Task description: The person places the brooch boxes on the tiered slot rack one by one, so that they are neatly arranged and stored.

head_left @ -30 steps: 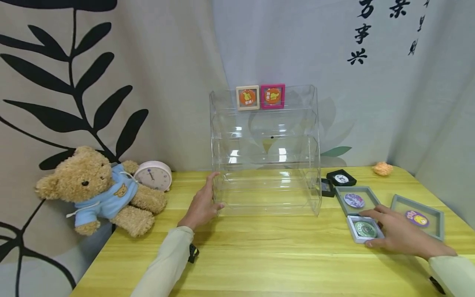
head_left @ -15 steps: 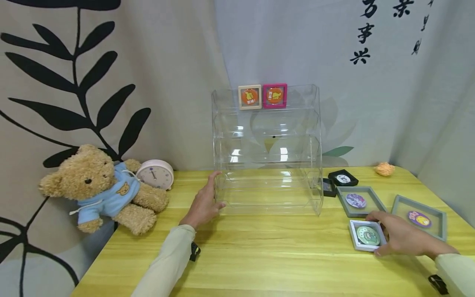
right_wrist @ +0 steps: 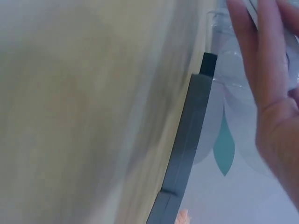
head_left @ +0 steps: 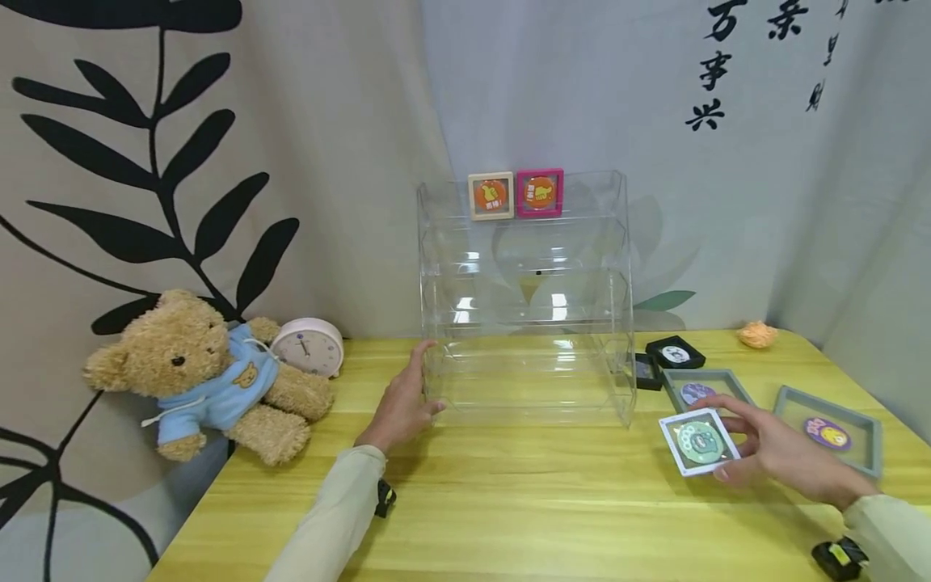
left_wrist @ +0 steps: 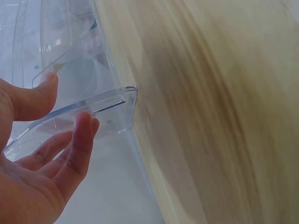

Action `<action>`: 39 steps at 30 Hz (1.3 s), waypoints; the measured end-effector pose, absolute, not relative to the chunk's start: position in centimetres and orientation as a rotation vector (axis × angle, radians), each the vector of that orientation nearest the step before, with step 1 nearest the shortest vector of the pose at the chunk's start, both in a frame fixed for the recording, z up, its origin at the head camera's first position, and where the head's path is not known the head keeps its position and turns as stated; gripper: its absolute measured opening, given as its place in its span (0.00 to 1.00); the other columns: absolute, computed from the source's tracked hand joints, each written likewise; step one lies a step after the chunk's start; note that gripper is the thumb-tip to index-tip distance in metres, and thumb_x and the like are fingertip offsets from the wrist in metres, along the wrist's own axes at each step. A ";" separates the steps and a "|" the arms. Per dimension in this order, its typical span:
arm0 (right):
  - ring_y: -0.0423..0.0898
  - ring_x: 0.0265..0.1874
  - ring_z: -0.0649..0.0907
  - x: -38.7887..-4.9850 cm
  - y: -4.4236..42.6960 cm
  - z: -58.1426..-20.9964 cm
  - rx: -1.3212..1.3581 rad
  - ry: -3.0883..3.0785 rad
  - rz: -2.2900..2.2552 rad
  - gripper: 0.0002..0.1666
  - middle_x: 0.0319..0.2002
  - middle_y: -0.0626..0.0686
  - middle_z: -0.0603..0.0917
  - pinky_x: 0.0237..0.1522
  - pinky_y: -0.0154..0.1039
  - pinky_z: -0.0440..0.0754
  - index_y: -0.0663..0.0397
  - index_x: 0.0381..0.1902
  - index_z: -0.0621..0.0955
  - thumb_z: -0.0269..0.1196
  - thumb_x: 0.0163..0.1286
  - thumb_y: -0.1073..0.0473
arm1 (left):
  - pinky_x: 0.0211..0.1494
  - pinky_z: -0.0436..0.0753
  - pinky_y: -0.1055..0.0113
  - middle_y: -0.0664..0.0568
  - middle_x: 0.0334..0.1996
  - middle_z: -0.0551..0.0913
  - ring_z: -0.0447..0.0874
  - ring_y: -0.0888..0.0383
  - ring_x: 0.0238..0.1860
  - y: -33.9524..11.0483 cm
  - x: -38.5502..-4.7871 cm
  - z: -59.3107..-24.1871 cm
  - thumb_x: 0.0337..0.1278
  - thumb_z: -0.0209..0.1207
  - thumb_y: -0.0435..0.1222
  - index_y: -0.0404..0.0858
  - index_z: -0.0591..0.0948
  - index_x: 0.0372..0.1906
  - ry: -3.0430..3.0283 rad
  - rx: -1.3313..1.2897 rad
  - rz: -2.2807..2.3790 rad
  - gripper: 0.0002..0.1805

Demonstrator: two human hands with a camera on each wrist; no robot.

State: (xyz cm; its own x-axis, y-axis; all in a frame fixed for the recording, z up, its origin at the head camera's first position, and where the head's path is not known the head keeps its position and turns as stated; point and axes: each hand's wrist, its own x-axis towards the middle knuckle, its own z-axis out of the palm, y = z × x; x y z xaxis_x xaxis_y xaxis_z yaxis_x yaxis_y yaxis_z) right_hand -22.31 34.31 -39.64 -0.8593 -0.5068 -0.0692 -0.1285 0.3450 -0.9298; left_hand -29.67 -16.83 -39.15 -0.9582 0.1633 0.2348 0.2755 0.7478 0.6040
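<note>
In the head view my right hand (head_left: 778, 453) pinches a small white square display frame (head_left: 672, 450) holding a round green badge (head_left: 700, 441). The frame is tilted and raised off the table; in the right wrist view only part of it shows behind my fingers (right_wrist: 271, 56). My left hand (head_left: 400, 408) holds the lower left side of a clear acrylic tiered display rack (head_left: 524, 412). In the left wrist view, thumb and fingers lie on either side of its clear panel (left_wrist: 107, 99). A cream frame (head_left: 490, 196) and a pink frame (head_left: 540, 193) stand on the top tier.
Right of the rack lie two black frames, one with a white badge (head_left: 675, 354), and two grey frames, the nearer-right one (head_left: 865, 420) with a purple-yellow badge. An orange lump (head_left: 757, 334) sits behind them. A teddy bear (head_left: 218, 380) and clock (head_left: 309, 347) are at left.
My right hand has lifted the white frame off the table from beside the grey frame, and tilted it. My left hand stays at the rack's side.
</note>
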 end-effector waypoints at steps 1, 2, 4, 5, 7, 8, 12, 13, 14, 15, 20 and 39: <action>0.57 0.45 0.88 -22.4 34.1 -39.6 -0.573 2.259 -1.548 0.50 0.53 0.42 0.84 0.46 0.46 0.90 0.32 0.76 0.59 0.67 0.63 0.69 | 0.30 0.82 0.68 0.35 0.56 0.81 0.82 0.44 0.43 -16.8 -29.7 -39.2 0.48 0.73 0.28 0.62 0.50 0.77 -2.777 -0.348 -0.998 0.59; 0.57 0.46 0.88 -22.4 33.9 -39.5 -0.574 2.245 -1.583 0.51 0.53 0.41 0.84 0.47 0.48 0.90 0.34 0.77 0.58 0.67 0.63 0.70 | 0.30 0.83 0.68 0.35 0.57 0.81 0.83 0.43 0.44 -16.8 -29.6 -39.2 0.48 0.73 0.28 0.62 0.50 0.77 -2.773 -0.347 -0.992 0.59; 0.55 0.49 0.88 -22.6 33.6 -39.3 -0.614 2.219 -1.659 0.53 0.55 0.40 0.84 0.49 0.51 0.89 0.41 0.79 0.54 0.66 0.63 0.71 | 0.31 0.84 0.66 0.35 0.59 0.80 0.84 0.41 0.46 -16.9 -29.7 -39.3 0.48 0.73 0.28 0.61 0.50 0.77 -2.765 -0.355 -0.979 0.59; 0.53 0.49 0.88 -22.6 33.4 -39.2 -0.636 2.203 -1.695 0.53 0.55 0.40 0.84 0.49 0.52 0.88 0.42 0.79 0.54 0.65 0.63 0.72 | 0.32 0.84 0.65 0.35 0.59 0.80 0.84 0.41 0.48 -16.9 -29.7 -39.3 0.48 0.73 0.28 0.61 0.50 0.77 -2.762 -0.360 -0.976 0.58; 0.49 0.51 0.87 -22.7 33.2 -38.9 -0.684 2.168 -1.762 0.53 0.57 0.41 0.82 0.50 0.51 0.88 0.45 0.80 0.53 0.63 0.64 0.75 | 0.35 0.86 0.62 0.34 0.60 0.80 0.84 0.39 0.50 -16.9 -29.7 -39.4 0.48 0.73 0.28 0.60 0.50 0.77 -2.756 -0.370 -0.973 0.58; 0.47 0.52 0.87 -22.8 33.0 -38.8 -0.703 2.153 -1.788 0.53 0.58 0.42 0.82 0.51 0.51 0.88 0.45 0.80 0.53 0.62 0.64 0.76 | 0.36 0.86 0.61 0.34 0.60 0.79 0.83 0.39 0.50 -16.9 -29.7 -39.4 0.48 0.73 0.28 0.60 0.50 0.77 -2.756 -0.372 -0.976 0.58; 0.46 0.53 0.86 -22.9 32.0 -38.0 -0.732 2.126 -1.833 0.53 0.59 0.44 0.80 0.52 0.49 0.88 0.47 0.80 0.51 0.61 0.64 0.78 | 0.39 0.87 0.58 0.34 0.60 0.79 0.83 0.38 0.52 -16.8 -29.5 -39.4 0.48 0.73 0.27 0.59 0.50 0.77 -2.753 -0.372 -0.986 0.58; 0.46 0.53 0.86 -22.9 31.6 -37.7 -0.729 2.136 -1.829 0.53 0.59 0.45 0.80 0.52 0.49 0.88 0.47 0.80 0.51 0.61 0.64 0.77 | 0.40 0.87 0.58 0.34 0.60 0.79 0.83 0.39 0.52 -16.8 -29.4 -39.3 0.48 0.73 0.27 0.60 0.50 0.77 -2.754 -0.370 -0.986 0.58; 0.46 0.53 0.86 -22.9 31.3 -37.4 -0.728 2.143 -1.824 0.53 0.59 0.45 0.80 0.53 0.48 0.88 0.47 0.80 0.51 0.61 0.64 0.77 | 0.41 0.87 0.57 0.34 0.61 0.79 0.83 0.39 0.52 -16.8 -29.4 -39.3 0.48 0.73 0.28 0.60 0.50 0.77 -2.754 -0.369 -0.983 0.58; 0.46 0.54 0.86 -22.9 31.0 -37.2 -0.737 2.142 -1.821 0.53 0.59 0.45 0.79 0.53 0.49 0.88 0.47 0.80 0.51 0.61 0.64 0.77 | 0.42 0.87 0.55 0.34 0.61 0.79 0.83 0.38 0.52 -16.7 -29.3 -39.3 0.48 0.73 0.28 0.60 0.50 0.77 -2.753 -0.367 -0.981 0.58; 0.45 0.54 0.85 -23.0 29.5 -36.0 -0.788 2.128 -1.809 0.52 0.62 0.45 0.77 0.53 0.46 0.88 0.47 0.80 0.50 0.60 0.66 0.76 | 0.45 0.88 0.52 0.35 0.60 0.80 0.83 0.39 0.53 -16.7 -29.3 -39.3 0.48 0.73 0.28 0.59 0.51 0.77 -2.754 -0.362 -0.985 0.58; 0.41 0.55 0.84 -24.6 25.4 -32.6 -0.838 2.277 -1.798 0.49 0.62 0.54 0.71 0.52 0.41 0.88 0.45 0.79 0.54 0.62 0.67 0.75 | 0.46 0.86 0.52 0.37 0.54 0.81 0.82 0.44 0.47 -16.8 -29.6 -39.3 0.48 0.73 0.28 0.61 0.50 0.77 -2.759 -0.363 -0.991 0.58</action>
